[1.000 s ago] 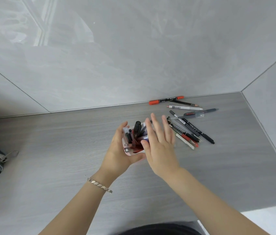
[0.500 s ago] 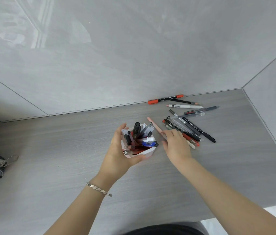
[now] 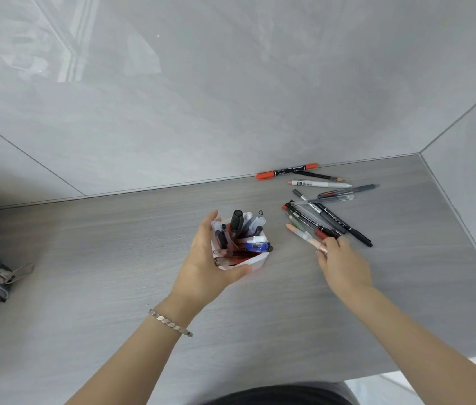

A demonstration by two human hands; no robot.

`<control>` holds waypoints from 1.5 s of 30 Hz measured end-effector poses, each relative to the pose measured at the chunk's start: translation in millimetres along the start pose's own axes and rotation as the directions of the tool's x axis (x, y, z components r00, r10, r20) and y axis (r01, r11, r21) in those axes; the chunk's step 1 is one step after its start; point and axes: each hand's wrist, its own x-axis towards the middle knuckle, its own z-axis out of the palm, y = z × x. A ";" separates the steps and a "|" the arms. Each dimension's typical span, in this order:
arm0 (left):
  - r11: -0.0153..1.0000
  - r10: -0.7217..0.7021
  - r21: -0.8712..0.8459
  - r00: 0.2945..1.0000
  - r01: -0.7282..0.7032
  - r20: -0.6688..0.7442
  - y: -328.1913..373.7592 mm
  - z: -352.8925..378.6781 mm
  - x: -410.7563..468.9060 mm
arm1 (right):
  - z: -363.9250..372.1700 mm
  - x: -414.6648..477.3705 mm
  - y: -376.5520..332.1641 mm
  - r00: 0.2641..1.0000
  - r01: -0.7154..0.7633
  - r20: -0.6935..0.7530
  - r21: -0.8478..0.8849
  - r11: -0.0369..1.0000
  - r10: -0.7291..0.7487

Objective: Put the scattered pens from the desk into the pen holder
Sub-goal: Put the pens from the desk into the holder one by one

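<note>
While the desk point(image 3: 114, 273) bears a loose pen pile point(image 3: 327, 211) at right, the left hand point(image 3: 204, 267) cups the filled holder point(image 3: 255, 260) at centre; the right hand point(image 3: 343, 264) pinches a peach pen point(image 3: 304, 236) at the pile's near edge.

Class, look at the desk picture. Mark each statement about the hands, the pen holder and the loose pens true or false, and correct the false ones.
1. The left hand grips the pen holder. True.
2. The holder is empty. False: it is packed with pens, a blue pen among them.
3. The right hand is at the near end of the loose pile, fingers on a pink pen. True.
4. The orange marker stands in the holder. False: it lies on the desk by the wall.
5. The bracelet is on the right wrist. False: it is on the left wrist.
</note>
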 end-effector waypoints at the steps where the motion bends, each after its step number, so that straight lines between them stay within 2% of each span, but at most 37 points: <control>1: 0.998 0.027 0.058 1.000 -0.026 -0.015 5.4 0.8 -1.1 | -0.2 0.8 -0.8 1.000 0.002 0.008 -0.005 1.000 -0.002; 4: 0.920 0.237 0.333 0.970 -0.207 -0.052 18.6 7.1 2.5 | -6.9 -4.2 -3.9 1.000 0.017 0.004 0.130 0.991 -0.018; 8: 0.810 0.347 0.528 0.934 -0.255 -0.082 26.0 18.3 19.5 | -27.1 -26.3 -1.4 0.995 0.049 0.056 0.465 0.884 -0.085; 10: 0.819 0.370 0.509 0.922 -0.265 -0.116 24.9 19.3 26.6 | -41.2 -39.6 2.1 0.989 0.073 0.064 0.571 0.818 -0.133; 12: 0.881 0.366 0.378 0.916 -0.284 -0.164 24.0 15.1 28.2 | -54.6 -53.3 4.5 0.981 0.079 0.084 0.651 0.755 -0.175; 14: 0.943 0.287 0.229 0.937 -0.241 -0.200 25.1 9.2 27.8 | -65.1 -64.5 4.0 0.972 0.034 0.139 0.718 0.695 -0.191; 16: 0.963 0.233 0.184 0.954 -0.198 -0.188 26.7 4.9 26.8 | -73.2 -73.3 -0.7 0.961 0.030 0.168 0.725 0.688 -0.218; 19: 0.962 0.237 0.181 0.957 -0.206 -0.167 27.5 4.7 26.6 | -86.0 -79.3 -17.9 0.951 0.170 0.101 0.617 0.768 -0.292; 23: 0.966 0.223 0.166 0.962 -0.197 -0.159 27.4 5.0 25.8 | -101.4 -72.7 -48.8 0.938 0.244 0.165 0.317 0.917 -0.306; 27: 0.971 0.220 0.127 0.964 -0.202 -0.152 28.2 4.1 24.2 | -105.1 -54.1 -86.5 0.938 0.286 0.168 0.120 0.951 -0.303; 29: 0.984 0.179 0.029 0.976 -0.176 -0.127 25.5 2.0 21.9 | -101.4 -45.6 -105.8 0.937 0.310 0.114 0.154 0.938 -0.329; 32: 0.984 0.093 -0.148 0.993 -0.102 -0.066 12.8 -2.2 13.9 | -80.7 -33.5 -122.7 0.930 0.360 -0.048 0.327 0.874 -0.365; 34: 0.988 0.065 -0.139 0.997 -0.070 -0.041 -0.9 -4.1 8.0 | -61.3 -30.8 -121.7 0.894 0.441 -0.246 0.350 0.826 -0.373; 36: 0.995 0.052 -0.085 0.999 -0.051 0.003 -11.9 -5.4 3.3 | -41.2 -32.5 -114.6 0.825 0.520 -0.400 0.261 0.813 -0.399; 38: 0.998 0.050 -0.032 0.998 -0.048 0.042 -18.6 -5.4 1.5 | -22.0 -37.5 -105.2 0.792 0.563 -0.401 0.192 0.803 -0.460; 40: 0.998 0.062 -0.023 0.997 -0.061 0.044 -20.2 -4.6 2.3 | -11.7 -43.2 -95.0 0.785 0.597 -0.354 0.211 0.774 -0.509; 43: 0.996 0.065 -0.057 0.998 -0.064 0.005 -14.9 -5.3 4.3 | -17.6 -48.1 -76.1 0.804 0.594 -0.331 0.482 0.644 -0.494; 45: 0.994 0.078 -0.075 0.997 -0.079 -0.008 -9.7 -5.8 3.3 | -23.5 -47.6 -59.0 0.863 0.491 -0.286 0.669 0.559 -0.415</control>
